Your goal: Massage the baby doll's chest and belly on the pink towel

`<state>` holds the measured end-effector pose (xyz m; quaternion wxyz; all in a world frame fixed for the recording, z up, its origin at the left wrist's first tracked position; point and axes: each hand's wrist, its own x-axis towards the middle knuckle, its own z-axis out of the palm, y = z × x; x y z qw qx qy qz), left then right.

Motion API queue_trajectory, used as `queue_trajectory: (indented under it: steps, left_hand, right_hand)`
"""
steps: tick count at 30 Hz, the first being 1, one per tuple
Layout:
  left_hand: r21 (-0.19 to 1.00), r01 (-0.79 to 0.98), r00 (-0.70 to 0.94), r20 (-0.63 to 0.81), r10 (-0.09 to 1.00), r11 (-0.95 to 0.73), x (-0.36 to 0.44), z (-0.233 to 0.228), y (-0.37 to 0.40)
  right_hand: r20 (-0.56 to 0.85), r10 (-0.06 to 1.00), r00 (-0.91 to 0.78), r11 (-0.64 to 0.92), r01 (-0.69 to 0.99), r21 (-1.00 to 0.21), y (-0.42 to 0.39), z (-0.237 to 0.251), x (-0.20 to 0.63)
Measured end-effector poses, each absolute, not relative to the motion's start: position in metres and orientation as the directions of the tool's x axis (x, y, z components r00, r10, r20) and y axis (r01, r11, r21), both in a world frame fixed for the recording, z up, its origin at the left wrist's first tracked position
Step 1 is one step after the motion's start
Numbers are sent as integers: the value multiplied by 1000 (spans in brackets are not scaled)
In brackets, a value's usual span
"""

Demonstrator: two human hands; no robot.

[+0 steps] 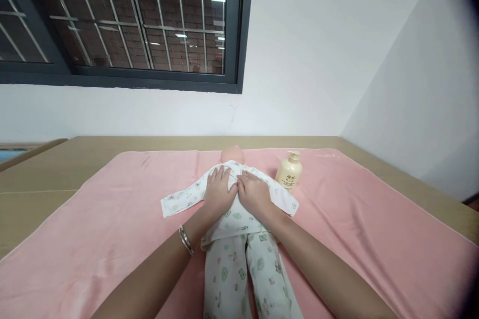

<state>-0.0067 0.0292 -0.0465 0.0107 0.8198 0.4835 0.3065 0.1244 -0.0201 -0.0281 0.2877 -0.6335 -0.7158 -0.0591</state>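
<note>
A baby doll (232, 153) lies on its back on a pink towel (112, 219), dressed in a white patterned shirt and trousers (239, 264). Its sleeves spread out to both sides. My left hand (219, 189) rests flat on the doll's chest, fingers apart, with a silver bracelet on the wrist. My right hand (254, 192) lies flat beside it on the chest, the two hands touching. Neither hand holds anything. A cream pump bottle (289, 171) stands upright just right of the doll's shoulder.
The towel covers a tan table (56, 169) that runs to a white wall. A dark-framed window (123, 25) with bars sits above on the left. A second white wall closes the right side.
</note>
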Motion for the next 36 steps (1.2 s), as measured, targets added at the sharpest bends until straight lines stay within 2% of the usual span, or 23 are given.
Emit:
queue_trajectory:
  steps: [9, 11, 18, 25, 31, 36]
  left_hand:
    - [133, 814, 377, 620, 688, -566, 4, -45, 7]
    - [156, 819, 361, 609, 706, -553, 5, -43, 5]
    - [351, 814, 276, 467, 840, -463, 2, -41, 11]
    - [469, 768, 238, 423, 874, -436, -3, -47, 21]
    - [463, 769, 215, 461, 861, -440, 0, -51, 18]
    - [353, 806, 241, 538, 808, -476, 2, -53, 15]
  right_hand:
    - [412, 911, -9, 222, 852, -474, -2, -29, 140]
    - [409, 913, -14, 224, 853, -471, -2, -29, 140]
    - [405, 912, -65, 232, 896, -378, -9, -27, 135]
    - [423, 904, -64, 238, 898, -371, -9, -28, 136]
    - [445, 895, -17, 242, 857, -454, -8, -34, 137]
    - [439, 898, 20, 241, 813, -531, -4, -33, 139]
